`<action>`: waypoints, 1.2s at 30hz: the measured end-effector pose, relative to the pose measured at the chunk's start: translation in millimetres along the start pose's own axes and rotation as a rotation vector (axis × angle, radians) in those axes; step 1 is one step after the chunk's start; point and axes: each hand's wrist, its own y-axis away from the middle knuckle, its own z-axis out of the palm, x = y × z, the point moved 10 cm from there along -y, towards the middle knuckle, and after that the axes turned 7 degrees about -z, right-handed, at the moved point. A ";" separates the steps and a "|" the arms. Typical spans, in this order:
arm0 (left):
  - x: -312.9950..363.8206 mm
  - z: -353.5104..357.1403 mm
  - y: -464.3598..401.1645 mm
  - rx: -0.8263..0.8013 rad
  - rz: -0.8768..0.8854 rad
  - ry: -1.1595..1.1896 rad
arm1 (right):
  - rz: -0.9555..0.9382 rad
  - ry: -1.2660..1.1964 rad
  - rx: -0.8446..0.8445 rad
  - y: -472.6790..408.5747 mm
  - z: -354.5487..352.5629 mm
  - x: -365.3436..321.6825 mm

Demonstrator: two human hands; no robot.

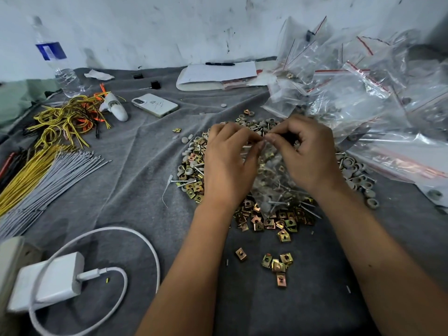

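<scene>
Our fingers (250, 137) of the left hand (228, 163) and the right hand (306, 156) curl in and pinch the top edge of a small clear plastic bag (274, 183) of hardware, at the centre of the frame over the heap of brass clip nuts (266, 223) on the grey cloth (135, 190).

At the centre of the surface (145, 190), a small bag (274, 180) rests on a heap of hardware (266, 221), the left grip (228, 163) and right grip (303, 154) meeting at its top. Cut wires (48, 175) lie to the left, with a phone (155, 105) and a bottle (58, 64) behind them. A charger (48, 280) sits front left. Plastic bags (363, 93) are piled at the right rear, and a pen (220, 64) lies on a notepad (215, 73) by the wall.
</scene>
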 end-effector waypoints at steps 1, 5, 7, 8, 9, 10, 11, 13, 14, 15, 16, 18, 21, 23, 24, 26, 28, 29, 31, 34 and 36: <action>-2.5 -0.2 -0.5 0.003 -0.013 0.022 | -0.009 0.000 -0.001 0.1 0.5 -1.2; -4.5 1.3 -2.4 -0.045 -0.040 0.096 | -0.025 -0.056 -0.002 -0.5 0.4 -3.1; -3.3 3.0 -2.5 -0.062 -0.032 0.120 | -0.031 -0.091 -0.009 -0.9 0.3 -3.0; -2.9 3.7 -2.3 -0.069 -0.031 0.130 | -0.028 -0.105 -0.011 -1.1 0.3 -2.1; -3.2 4.0 -2.3 -0.074 -0.038 0.139 | -0.019 -0.115 -0.012 -1.0 0.3 -0.4; -3.9 3.9 -2.6 -0.077 -0.051 0.149 | -0.007 -0.124 -0.013 -0.8 0.4 1.4; -5.2 3.5 -2.9 -0.077 -0.067 0.161 | 0.002 -0.130 -0.017 -0.5 0.9 2.8; -7.5 2.5 -3.6 -0.078 -0.093 0.189 | -0.001 -0.134 -0.033 -0.2 2.0 3.0; -8.3 2.1 -4.0 -0.081 -0.103 0.199 | -0.012 -0.133 -0.044 -0.2 3.1 1.9; -8.6 1.9 -4.1 -0.088 -0.112 0.204 | -0.025 -0.130 -0.058 -0.4 4.4 0.7; -8.6 2.0 -4.3 -0.094 -0.118 0.203 | -0.035 -0.127 -0.069 -0.7 5.5 -0.3; -8.1 2.0 -4.0 -0.098 -0.122 0.190 | -0.049 -0.116 -0.081 -1.5 6.4 -1.8; -6.6 3.0 -1.8 -0.116 -0.123 0.192 | -0.068 -0.089 -0.111 -2.1 8.2 -3.8; -7.3 3.8 -2.3 -0.124 -0.120 0.189 | -0.071 -0.088 -0.118 -2.2 7.4 -4.5; -7.4 3.8 -2.8 -0.118 -0.118 0.179 | -0.072 -0.085 -0.112 -2.1 6.1 -4.9; -6.4 3.2 -3.6 -0.108 -0.116 0.161 | -0.079 -0.065 -0.106 -1.5 6.1 -7.5; -4.8 2.1 -4.5 -0.104 -0.112 0.167 | -0.084 -0.044 -0.101 -0.9 8.4 -10.7; -4.0 1.2 -4.7 -0.101 -0.110 0.171 | -0.082 -0.043 -0.091 -0.8 8.8 -11.4; -5.6 -1.7 -5.2 -0.090 -0.121 0.169 | -0.065 -0.053 -0.061 -1.7 6.5 -9.7; -10.2 -7.4 -7.6 -0.060 -0.130 0.140 | -0.037 -0.056 -0.018 -3.3 -0.4 -3.4; -9.5 -9.7 -8.1 -0.046 -0.126 0.136 | -0.025 -0.058 -0.007 -2.6 -1.0 -1.3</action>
